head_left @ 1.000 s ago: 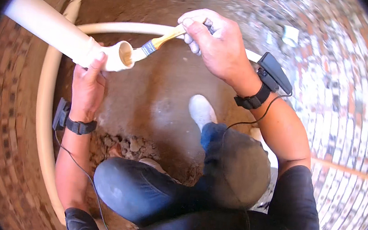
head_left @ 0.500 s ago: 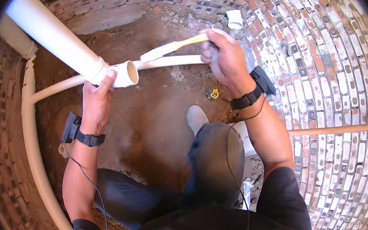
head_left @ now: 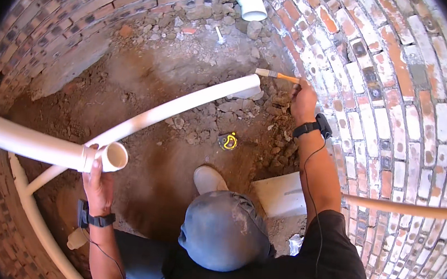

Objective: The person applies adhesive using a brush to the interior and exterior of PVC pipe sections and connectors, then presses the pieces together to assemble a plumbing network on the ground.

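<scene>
Right fingers (head_left: 297,88) pinched the brush (head_left: 277,75) by its handle, long axis left-right, bristles toward the long pipe's (head_left: 183,105) far end, contact unclear. Left fingers (head_left: 96,171) gripped the elbow (head_left: 116,156), well left of that pipe end; right hand nearer it.

The pipe (head_left: 27,139) is white, and its elbow fitting (head_left: 106,157) is white with beige inside. The brush (head_left: 277,75) has an orange handle (head_left: 287,78) and pale bristles (head_left: 262,72). The soil (head_left: 148,186) is brown, the jeans (head_left: 221,234) are blue. The brick wall (head_left: 369,100) at right is red with white patches; a small object (head_left: 228,141) is black with yellow lines
</scene>
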`<state>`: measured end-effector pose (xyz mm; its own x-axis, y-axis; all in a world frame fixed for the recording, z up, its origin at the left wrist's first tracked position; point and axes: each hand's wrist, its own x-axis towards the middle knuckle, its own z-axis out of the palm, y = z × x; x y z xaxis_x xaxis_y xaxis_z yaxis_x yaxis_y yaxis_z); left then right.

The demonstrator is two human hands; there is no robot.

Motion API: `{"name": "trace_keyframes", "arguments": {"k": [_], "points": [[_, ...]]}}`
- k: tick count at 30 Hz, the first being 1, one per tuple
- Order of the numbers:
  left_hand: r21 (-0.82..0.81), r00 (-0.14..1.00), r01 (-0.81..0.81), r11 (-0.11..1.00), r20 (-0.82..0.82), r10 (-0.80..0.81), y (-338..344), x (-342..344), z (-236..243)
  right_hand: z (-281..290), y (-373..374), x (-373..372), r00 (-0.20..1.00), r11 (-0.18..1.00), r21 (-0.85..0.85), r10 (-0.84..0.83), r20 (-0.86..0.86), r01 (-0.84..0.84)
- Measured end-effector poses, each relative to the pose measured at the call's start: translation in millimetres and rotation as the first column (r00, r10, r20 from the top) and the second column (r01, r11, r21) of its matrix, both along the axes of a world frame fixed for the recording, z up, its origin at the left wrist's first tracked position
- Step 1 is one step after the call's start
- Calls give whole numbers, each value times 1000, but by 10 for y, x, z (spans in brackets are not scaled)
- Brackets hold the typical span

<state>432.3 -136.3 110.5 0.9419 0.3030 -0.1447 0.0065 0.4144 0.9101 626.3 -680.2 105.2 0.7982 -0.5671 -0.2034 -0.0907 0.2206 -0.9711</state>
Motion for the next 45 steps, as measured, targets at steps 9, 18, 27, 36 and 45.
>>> {"name": "trace_keyframes", "arguments": {"k": [9,18,27,36,45], "points": [[-37,996,-7,999,-84,4,-411,317,-64,-890,-104,81,994,989,99,-112,-1,111],[-15,990,124,992,-59,-125,-643,640,77,-1088,-153,-364,974,952,220,-189,-127,213],[48,990,116,992,-92,-112,-563,454,52,-1224,-113,-63,988,965,219,-133,-77,147],[114,986,134,984,-111,-121,-578,326,77,-508,-44,61,999,860,-509,20,-27,-31],[115,988,96,989,-129,-81,-658,302,55,-566,-10,923,988,549,-829,148,-32,-109]]}}
